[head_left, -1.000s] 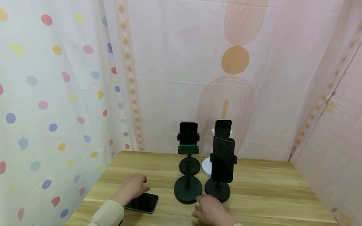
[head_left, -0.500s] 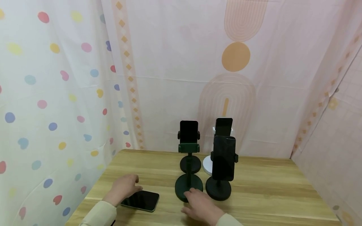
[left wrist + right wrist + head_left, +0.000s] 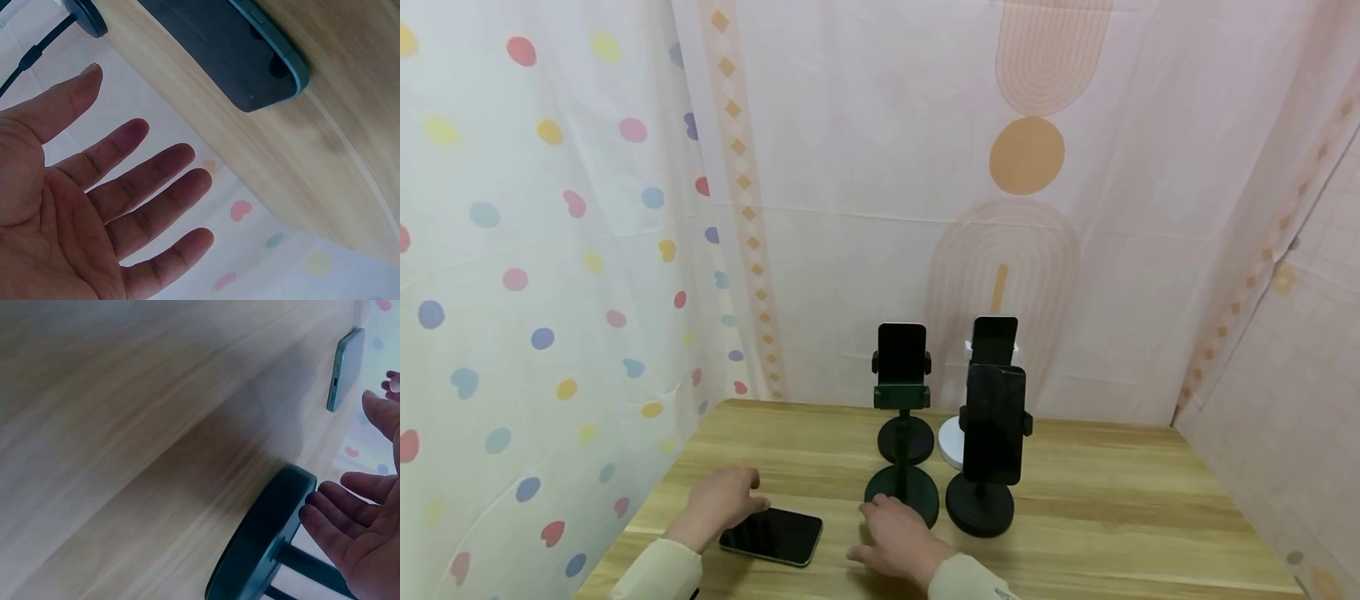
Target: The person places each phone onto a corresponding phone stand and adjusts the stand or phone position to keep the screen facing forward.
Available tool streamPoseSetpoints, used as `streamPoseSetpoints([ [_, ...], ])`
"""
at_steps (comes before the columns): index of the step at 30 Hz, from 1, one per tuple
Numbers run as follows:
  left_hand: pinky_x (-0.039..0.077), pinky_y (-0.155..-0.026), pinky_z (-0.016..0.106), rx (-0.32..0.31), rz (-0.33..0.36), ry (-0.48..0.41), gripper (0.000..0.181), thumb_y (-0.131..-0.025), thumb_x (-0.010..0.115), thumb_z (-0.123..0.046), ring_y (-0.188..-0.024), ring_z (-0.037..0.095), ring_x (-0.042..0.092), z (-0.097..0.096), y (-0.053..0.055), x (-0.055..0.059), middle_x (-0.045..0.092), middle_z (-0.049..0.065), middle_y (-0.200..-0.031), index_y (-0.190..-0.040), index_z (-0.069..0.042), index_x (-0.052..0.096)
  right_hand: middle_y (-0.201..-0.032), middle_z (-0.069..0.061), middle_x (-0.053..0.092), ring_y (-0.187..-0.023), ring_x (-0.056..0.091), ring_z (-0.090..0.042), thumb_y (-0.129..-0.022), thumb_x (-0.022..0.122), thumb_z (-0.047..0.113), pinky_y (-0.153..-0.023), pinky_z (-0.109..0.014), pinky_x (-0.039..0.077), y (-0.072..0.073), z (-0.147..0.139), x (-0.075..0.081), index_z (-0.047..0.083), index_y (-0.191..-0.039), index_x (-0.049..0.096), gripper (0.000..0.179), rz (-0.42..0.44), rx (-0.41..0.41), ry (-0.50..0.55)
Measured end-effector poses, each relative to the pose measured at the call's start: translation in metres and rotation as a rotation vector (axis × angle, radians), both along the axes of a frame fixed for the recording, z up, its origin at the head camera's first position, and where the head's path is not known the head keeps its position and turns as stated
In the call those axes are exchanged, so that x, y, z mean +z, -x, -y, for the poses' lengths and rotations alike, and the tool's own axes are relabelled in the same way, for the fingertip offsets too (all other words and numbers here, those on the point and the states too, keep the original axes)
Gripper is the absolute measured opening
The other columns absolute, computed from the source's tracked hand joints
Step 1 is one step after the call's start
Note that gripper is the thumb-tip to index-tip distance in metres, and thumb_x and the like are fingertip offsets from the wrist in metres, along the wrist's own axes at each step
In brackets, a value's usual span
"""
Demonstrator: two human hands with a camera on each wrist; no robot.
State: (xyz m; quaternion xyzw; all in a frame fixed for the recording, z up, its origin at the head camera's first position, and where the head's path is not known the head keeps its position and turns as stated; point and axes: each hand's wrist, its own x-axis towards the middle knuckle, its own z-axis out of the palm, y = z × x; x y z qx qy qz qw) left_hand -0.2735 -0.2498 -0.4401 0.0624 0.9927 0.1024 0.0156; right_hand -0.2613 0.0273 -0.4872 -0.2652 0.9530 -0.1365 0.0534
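A smartphone [image 3: 775,536] with a dark screen lies face up on the wooden table. My left hand [image 3: 718,504] hovers at its left end, and the left wrist view shows that hand [image 3: 106,200] with fingers spread and nothing in them. To the right of the phone, my right hand [image 3: 898,537] is at the front of the dark green phone stand [image 3: 901,396], whose cradle holds no phone. In the right wrist view the fingers of the right hand [image 3: 369,525] extend beside the green round base [image 3: 265,537]; whether they touch it I cannot tell.
Behind the green stand is a black stand carrying a phone [image 3: 901,352]. At the right, a nearer black stand holds a larger phone [image 3: 994,425], partly covering a white stand with a phone [image 3: 994,337]. Patterned curtains [image 3: 835,167] enclose the table [image 3: 1097,500].
My right hand has moved left, from beside the green base to in front of it. My left hand has drawn back a little to the left. The phone and stands keep their places.
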Motion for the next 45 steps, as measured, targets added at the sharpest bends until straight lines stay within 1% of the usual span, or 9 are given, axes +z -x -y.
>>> streamPoseSetpoints([
  [5,0.051,-0.070,0.053,0.013,-0.014,-0.010,0.034,-0.084,0.078,-0.029,-0.084,0.032,0.065,0.008,-0.002,0.002,0.070,0.013,-0.099,-0.102,-0.002,0.069,-0.117,-0.005,0.061,-0.113,0.058,-0.021,-0.084,0.074,0.054,-0.095,-0.034,0.048,0.005,0.021,-0.008,0.008,-0.129,0.063,0.065,-0.025,-0.001,0.003],
  [8,0.052,-0.070,0.052,0.010,-0.009,-0.015,0.034,-0.085,0.077,-0.028,-0.084,0.031,0.065,0.013,-0.003,0.004,0.070,0.013,-0.099,-0.103,-0.001,0.069,-0.120,-0.004,0.060,-0.114,0.056,-0.020,-0.083,0.074,0.058,-0.095,-0.033,0.048,0.006,0.032,-0.010,0.009,-0.130,0.063,0.069,-0.044,0.002,0.019],
  [13,0.052,-0.069,0.052,0.003,0.000,-0.009,0.034,-0.086,0.076,-0.029,-0.084,0.031,0.065,0.020,-0.003,0.005,0.069,0.013,-0.099,-0.104,0.000,0.069,-0.124,-0.004,0.058,-0.117,0.054,-0.018,-0.081,0.072,0.064,-0.096,-0.033,0.048,0.009,0.046,-0.008,0.009,-0.132,0.061,0.076,-0.072,0.014,0.041],
  [18,0.052,-0.070,0.052,0.003,-0.013,0.004,0.036,-0.085,0.077,-0.031,-0.084,0.031,0.066,0.021,-0.004,0.005,0.070,0.012,-0.098,-0.103,-0.001,0.069,-0.128,-0.005,0.057,-0.122,0.052,-0.020,-0.078,0.071,0.068,-0.099,-0.035,0.046,0.014,0.057,-0.007,0.009,-0.133,0.060,0.081,-0.080,-0.016,0.005],
  [24,0.052,-0.069,0.051,0.016,-0.020,0.001,0.036,-0.085,0.077,-0.030,-0.083,0.031,0.066,0.021,-0.003,0.005,0.070,0.012,-0.099,-0.103,-0.001,0.069,-0.124,-0.005,0.057,-0.118,0.052,-0.021,-0.075,0.071,0.071,-0.092,-0.036,0.049,0.017,0.069,-0.011,0.011,-0.125,0.064,0.079,-0.045,-0.056,-0.018],
  [30,0.052,-0.071,0.051,0.042,0.001,-0.021,0.035,-0.086,0.077,-0.029,-0.085,0.031,0.066,0.024,-0.002,0.006,0.070,0.013,-0.100,-0.103,0.000,0.069,-0.124,-0.003,0.057,-0.111,0.054,-0.019,-0.074,0.068,0.076,-0.089,-0.037,0.050,0.016,0.083,-0.013,0.015,-0.132,0.060,0.085,-0.011,-0.054,-0.052],
  [37,0.052,-0.069,0.050,0.029,0.002,-0.042,0.034,-0.086,0.076,-0.030,-0.082,0.030,0.065,0.029,-0.004,0.000,0.070,0.012,-0.097,-0.101,0.000,0.069,-0.121,-0.004,0.055,-0.105,0.051,-0.016,-0.069,0.069,0.079,-0.087,-0.034,0.050,0.015,0.091,-0.022,0.015,-0.131,0.060,0.090,-0.020,-0.050,-0.094],
  [40,0.052,-0.068,0.050,0.033,-0.002,-0.046,0.034,-0.086,0.077,-0.030,-0.081,0.030,0.065,0.030,-0.004,-0.002,0.070,0.012,-0.097,-0.101,-0.001,0.069,-0.121,-0.002,0.055,-0.107,0.051,-0.015,-0.068,0.070,0.079,-0.088,-0.034,0.049,0.014,0.093,-0.028,0.016,-0.130,0.060,0.090,-0.017,-0.051,-0.115],
  [45,0.052,-0.068,0.051,0.043,-0.006,-0.046,0.035,-0.086,0.076,-0.033,-0.082,0.030,0.065,0.032,-0.005,-0.005,0.069,0.012,-0.096,-0.100,-0.001,0.069,-0.123,0.000,0.055,-0.112,0.050,-0.014,-0.070,0.068,0.079,-0.090,-0.033,0.048,0.012,0.098,-0.032,0.017,-0.132,0.058,0.088,-0.034,-0.032,-0.157],
])
